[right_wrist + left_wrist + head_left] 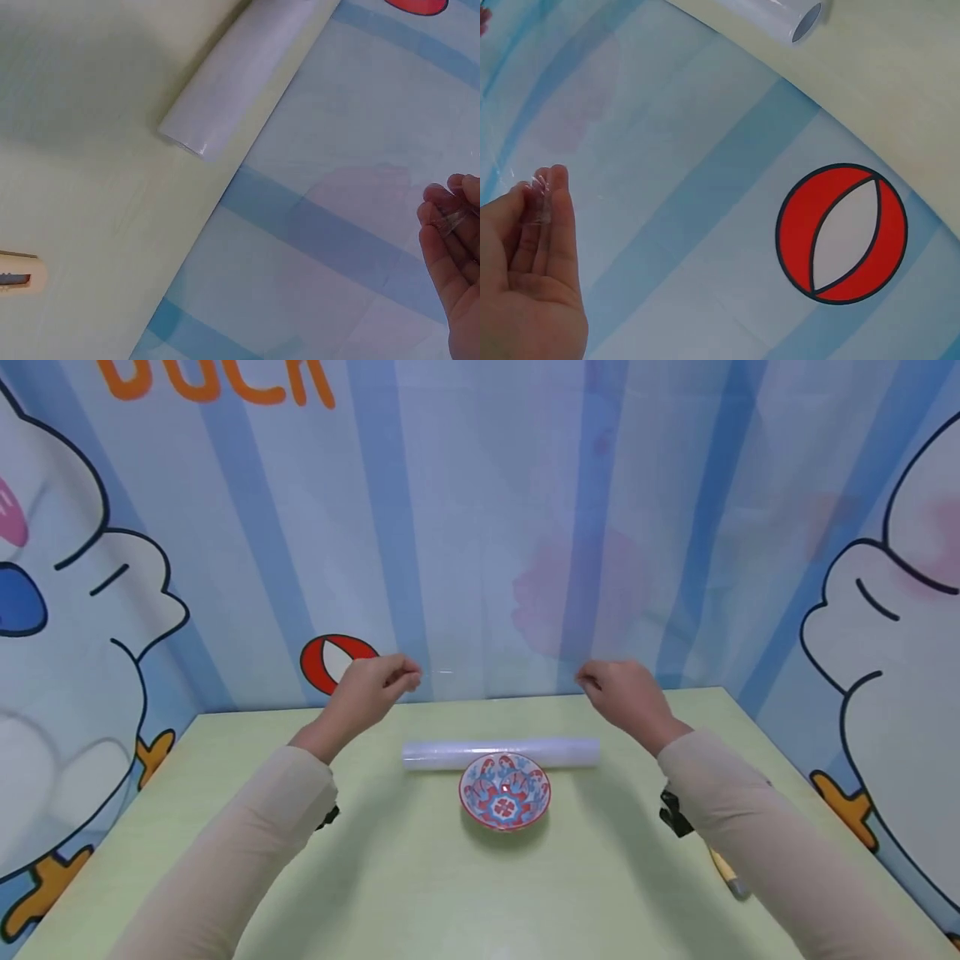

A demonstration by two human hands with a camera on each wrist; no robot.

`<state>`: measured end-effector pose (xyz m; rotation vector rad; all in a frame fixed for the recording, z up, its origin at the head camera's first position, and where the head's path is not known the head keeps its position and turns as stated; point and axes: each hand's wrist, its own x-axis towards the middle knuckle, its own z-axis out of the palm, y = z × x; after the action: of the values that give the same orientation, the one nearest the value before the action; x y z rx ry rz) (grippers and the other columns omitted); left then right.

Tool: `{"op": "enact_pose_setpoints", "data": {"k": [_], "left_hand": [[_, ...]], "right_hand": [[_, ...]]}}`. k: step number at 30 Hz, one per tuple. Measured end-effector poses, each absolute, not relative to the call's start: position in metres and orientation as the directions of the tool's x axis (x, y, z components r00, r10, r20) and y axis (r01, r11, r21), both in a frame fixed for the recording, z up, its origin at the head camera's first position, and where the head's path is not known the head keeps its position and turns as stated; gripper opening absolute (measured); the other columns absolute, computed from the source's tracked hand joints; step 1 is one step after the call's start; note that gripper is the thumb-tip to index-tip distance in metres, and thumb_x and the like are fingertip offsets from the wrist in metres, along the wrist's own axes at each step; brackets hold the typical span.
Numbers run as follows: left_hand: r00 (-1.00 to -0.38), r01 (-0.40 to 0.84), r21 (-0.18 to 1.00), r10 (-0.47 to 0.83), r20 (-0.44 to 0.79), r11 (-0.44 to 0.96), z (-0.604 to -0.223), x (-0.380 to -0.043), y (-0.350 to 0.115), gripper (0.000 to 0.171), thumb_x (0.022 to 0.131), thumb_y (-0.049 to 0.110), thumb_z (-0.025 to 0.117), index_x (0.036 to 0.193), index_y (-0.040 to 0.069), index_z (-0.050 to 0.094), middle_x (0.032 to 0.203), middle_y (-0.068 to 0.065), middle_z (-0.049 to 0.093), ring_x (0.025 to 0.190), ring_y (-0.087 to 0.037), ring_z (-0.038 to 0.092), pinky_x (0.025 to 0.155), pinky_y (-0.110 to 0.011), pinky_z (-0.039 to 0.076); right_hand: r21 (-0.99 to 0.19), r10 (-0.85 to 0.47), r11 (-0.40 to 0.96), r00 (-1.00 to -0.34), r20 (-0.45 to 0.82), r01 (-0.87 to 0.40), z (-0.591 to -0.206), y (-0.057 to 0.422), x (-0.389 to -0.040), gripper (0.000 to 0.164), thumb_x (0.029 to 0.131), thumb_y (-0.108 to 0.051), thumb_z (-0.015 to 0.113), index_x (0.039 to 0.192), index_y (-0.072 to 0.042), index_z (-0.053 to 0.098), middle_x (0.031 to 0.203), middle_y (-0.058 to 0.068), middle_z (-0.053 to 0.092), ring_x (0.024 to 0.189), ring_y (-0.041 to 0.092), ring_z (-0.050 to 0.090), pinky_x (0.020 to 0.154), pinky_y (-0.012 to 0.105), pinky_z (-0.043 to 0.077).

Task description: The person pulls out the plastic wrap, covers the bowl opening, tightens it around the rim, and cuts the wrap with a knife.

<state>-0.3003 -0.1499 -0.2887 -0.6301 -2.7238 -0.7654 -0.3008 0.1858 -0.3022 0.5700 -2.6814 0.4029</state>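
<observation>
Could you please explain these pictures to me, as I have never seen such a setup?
There is no machine here, just a person's bare left hand and right hand. The large picture comes from a camera worn on the head, the two smaller ones from a camera on each wrist. On the pale green table are a shiny, whitish, plastic-looking roll, a red, blue and white patterned bowl nearer the person, and a yellow, grey-ended tool. Both raised hands pinch thin, clear film.
</observation>
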Motion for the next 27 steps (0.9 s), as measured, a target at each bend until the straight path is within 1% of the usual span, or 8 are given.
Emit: {"op": "enact_pose_setpoints", "data": {"k": [5, 8, 11, 15, 19, 22, 27], "left_hand": [[-0.846, 0.514, 0.380, 0.381, 0.374, 0.769, -0.294, -0.269, -0.152, 0.016, 0.091, 0.022, 0.058, 0.103, 0.012, 0.065, 0.089, -0.001, 0.067, 0.073, -0.013, 0.057, 0.069, -0.029, 0.051], [-0.813, 0.559, 0.330, 0.425, 0.398, 0.761, -0.301, -0.252, -0.152, 0.015, 0.089, 0.020, 0.060, 0.101, 0.014, 0.066, 0.089, 0.001, 0.067, 0.076, -0.011, 0.059, 0.070, -0.028, 0.053], [-0.771, 0.612, 0.270, 0.483, 0.415, 0.744, -0.315, -0.234, -0.153, 0.014, 0.085, 0.017, 0.065, 0.099, 0.015, 0.068, 0.091, 0.004, 0.068, 0.081, -0.009, 0.062, 0.073, -0.027, 0.054], [-0.706, 0.694, 0.179, 0.610, 0.358, 0.698, -0.343, -0.214, -0.156, 0.015, 0.082, 0.013, 0.069, 0.096, 0.017, 0.069, 0.094, 0.005, 0.068, 0.086, -0.009, 0.064, 0.076, -0.025, 0.054], [-0.640, 0.762, 0.117, 0.712, 0.290, 0.637, -0.371, -0.203, -0.157, 0.012, 0.082, 0.012, 0.067, 0.094, 0.014, 0.069, 0.097, 0.003, 0.067, 0.090, -0.011, 0.064, 0.077, -0.024, 0.054], [-0.619, 0.778, 0.081, 0.739, 0.267, 0.622, -0.386, -0.199, -0.157, 0.012, 0.082, 0.012, 0.067, 0.094, 0.013, 0.069, 0.099, 0.000, 0.067, 0.091, -0.013, 0.064, 0.077, -0.025, 0.054], [-0.612, 0.778, 0.002, 0.758, 0.225, 0.628, -0.401, -0.194, -0.155, 0.013, 0.082, 0.015, 0.067, 0.095, 0.014, 0.069, 0.104, -0.003, 0.066, 0.093, -0.016, 0.064, 0.077, -0.027, 0.054]], "right_hand": [[-0.180, -0.387, 0.863, -0.847, 0.365, -0.472, -0.303, 0.193, -0.276, 0.020, 0.090, -0.019, 0.057, 0.101, -0.008, 0.070, 0.095, 0.008, 0.071, 0.084, 0.022, 0.066, 0.076, 0.041, 0.053], [-0.152, -0.420, 0.856, -0.835, 0.356, -0.495, -0.307, 0.197, -0.258, 0.018, 0.089, -0.019, 0.060, 0.100, -0.010, 0.071, 0.093, 0.006, 0.071, 0.083, 0.020, 0.067, 0.075, 0.040, 0.053], [-0.117, -0.457, 0.842, -0.813, 0.361, -0.526, -0.317, 0.200, -0.239, 0.015, 0.086, -0.017, 0.063, 0.097, -0.010, 0.071, 0.089, 0.003, 0.072, 0.080, 0.018, 0.067, 0.072, 0.038, 0.053], [-0.051, -0.521, 0.817, -0.774, 0.360, -0.574, -0.343, 0.201, -0.212, 0.010, 0.082, -0.013, 0.067, 0.091, -0.013, 0.071, 0.083, -0.001, 0.070, 0.074, 0.013, 0.064, 0.065, 0.031, 0.053], [-0.018, -0.555, 0.804, -0.760, 0.339, -0.595, -0.371, 0.202, -0.194, 0.013, 0.079, -0.009, 0.069, 0.090, -0.014, 0.070, 0.084, -0.003, 0.069, 0.077, 0.013, 0.064, 0.065, 0.027, 0.052], [-0.025, -0.545, 0.810, -0.767, 0.339, -0.587, -0.386, 0.202, -0.189, 0.014, 0.077, -0.008, 0.070, 0.090, -0.013, 0.070, 0.085, -0.002, 0.069, 0.080, 0.014, 0.065, 0.068, 0.028, 0.053], [-0.028, -0.549, 0.811, -0.777, 0.308, -0.584, -0.400, 0.199, -0.188, 0.015, 0.078, -0.009, 0.069, 0.092, -0.011, 0.070, 0.089, 0.000, 0.070, 0.084, 0.016, 0.065, 0.071, 0.031, 0.054]]}}
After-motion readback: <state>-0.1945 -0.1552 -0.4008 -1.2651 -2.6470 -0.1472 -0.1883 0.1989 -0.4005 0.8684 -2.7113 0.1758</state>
